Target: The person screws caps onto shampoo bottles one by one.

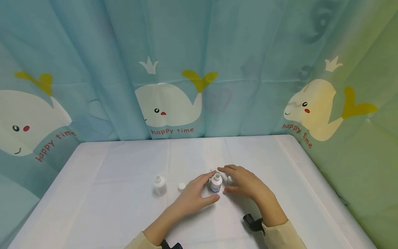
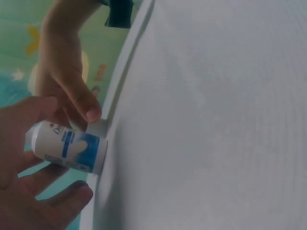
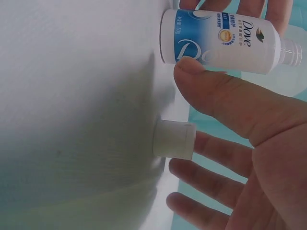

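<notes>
A white Dove bottle (image 1: 216, 184) with a blue label stands upright and uncapped between the hands, its narrow neck bare. My left hand (image 1: 194, 194) is spread beside it, thumb on the near side and fingers on the far side, curved loosely about the bottle (image 2: 72, 147) without a grip. From the other side reaches my right hand (image 1: 245, 181), its thumb (image 3: 192, 67) overlapping the label in the right wrist view. A white cap (image 3: 174, 139) stands on the table between that thumb and the right fingers (image 3: 211, 179), which are spread and relaxed.
Left of the hands stands a second white bottle (image 1: 160, 186), uncapped. Another white cap (image 1: 181, 187) lies between it and my left hand. The white-covered table (image 1: 124, 214) backs onto a blue-green curtain (image 1: 242, 110) printed with whales.
</notes>
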Demonstrator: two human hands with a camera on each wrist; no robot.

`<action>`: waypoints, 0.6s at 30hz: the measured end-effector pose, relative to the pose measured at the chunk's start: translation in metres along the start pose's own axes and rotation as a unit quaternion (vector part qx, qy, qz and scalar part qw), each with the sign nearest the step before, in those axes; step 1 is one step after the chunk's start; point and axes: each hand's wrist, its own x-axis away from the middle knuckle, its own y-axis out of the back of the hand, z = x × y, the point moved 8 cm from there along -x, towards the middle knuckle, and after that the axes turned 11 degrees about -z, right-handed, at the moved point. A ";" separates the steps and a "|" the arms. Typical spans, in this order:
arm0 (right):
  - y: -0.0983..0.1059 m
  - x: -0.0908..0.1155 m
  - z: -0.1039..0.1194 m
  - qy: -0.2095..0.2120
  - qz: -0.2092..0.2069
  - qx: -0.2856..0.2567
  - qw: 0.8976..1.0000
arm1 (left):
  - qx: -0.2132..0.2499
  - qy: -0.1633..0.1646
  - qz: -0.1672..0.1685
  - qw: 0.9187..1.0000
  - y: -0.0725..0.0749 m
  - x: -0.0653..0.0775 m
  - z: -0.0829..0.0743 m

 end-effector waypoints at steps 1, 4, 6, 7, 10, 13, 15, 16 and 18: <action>0.000 0.000 0.000 0.001 0.000 -0.001 1.000 | 0.004 -0.001 -0.002 1.000 -0.001 -0.001 0.000; -0.001 0.000 -0.001 0.001 0.001 -0.005 1.000 | 0.017 -0.003 -0.008 1.000 -0.003 -0.002 0.001; -0.002 -0.001 -0.001 0.004 0.002 -0.003 1.000 | 0.029 -0.008 -0.014 0.999 -0.005 -0.004 0.001; -0.002 -0.001 -0.001 0.006 0.001 -0.002 1.000 | 0.034 -0.010 -0.016 0.999 -0.006 -0.004 0.001; -0.002 -0.001 0.000 0.013 0.000 0.005 1.000 | 0.049 -0.012 -0.021 0.998 -0.008 -0.006 0.003; -0.003 -0.002 -0.001 0.015 -0.004 0.010 1.000 | 0.066 -0.001 -0.020 0.998 -0.010 -0.007 0.004; -0.003 -0.002 -0.001 0.012 -0.006 0.011 1.000 | 0.074 0.011 -0.019 0.997 -0.011 -0.008 0.004; -0.003 -0.002 -0.002 0.009 -0.008 0.011 1.000 | 0.077 0.018 -0.019 0.997 -0.011 -0.008 0.005; -0.003 -0.002 -0.003 0.004 -0.009 0.012 1.000 | 0.082 0.030 -0.021 0.996 -0.012 -0.008 0.006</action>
